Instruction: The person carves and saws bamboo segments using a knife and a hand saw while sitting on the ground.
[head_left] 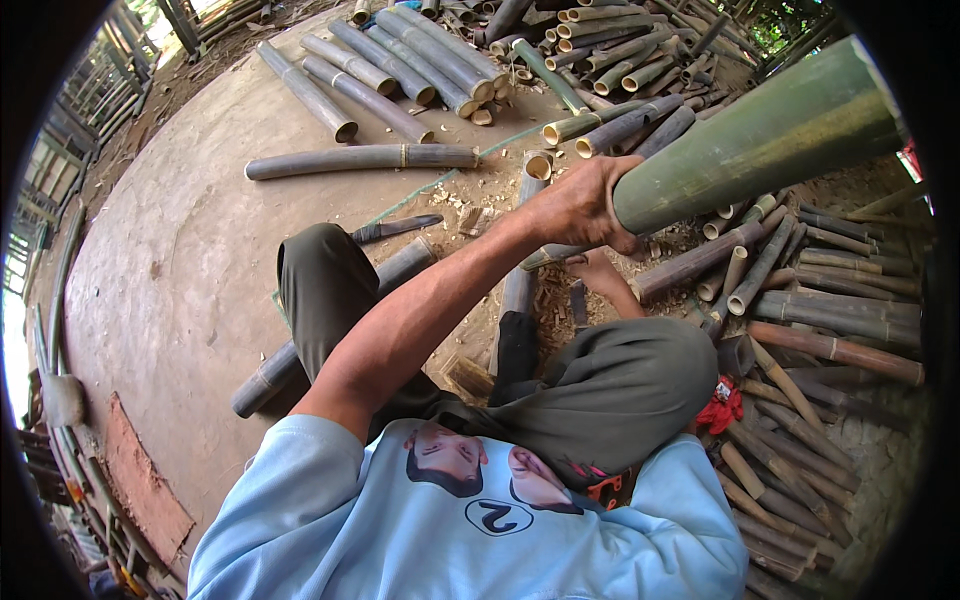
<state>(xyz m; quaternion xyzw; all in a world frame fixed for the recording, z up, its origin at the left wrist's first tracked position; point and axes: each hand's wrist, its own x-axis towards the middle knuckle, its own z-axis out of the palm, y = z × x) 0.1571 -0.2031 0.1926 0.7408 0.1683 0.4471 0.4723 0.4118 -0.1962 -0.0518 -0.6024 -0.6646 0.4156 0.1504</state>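
Note:
A thick green bamboo tube [760, 140] slants up toward the upper right, its lower end in the grip of my left hand [590, 205]. Below that end my right hand [598, 272] shows only in part, near a short bamboo piece [550, 256]; its fingers are mostly hidden. Close to the right hand stands a narrow dark piece [578, 303], too small to name. Between my legs a dark bamboo length [520, 290] lies among wood shavings [545, 335]. A knife [398, 228] rests on the floor beyond my left knee, apart from both hands.
Several grey bamboo lengths [400, 65] lie on the floor ahead, with one lying crosswise [360, 160] nearer. Piles of cut bamboo rise at the far right [610, 45] and along my right side [840, 320]. Another bamboo piece [265, 385] passes under my left leg.

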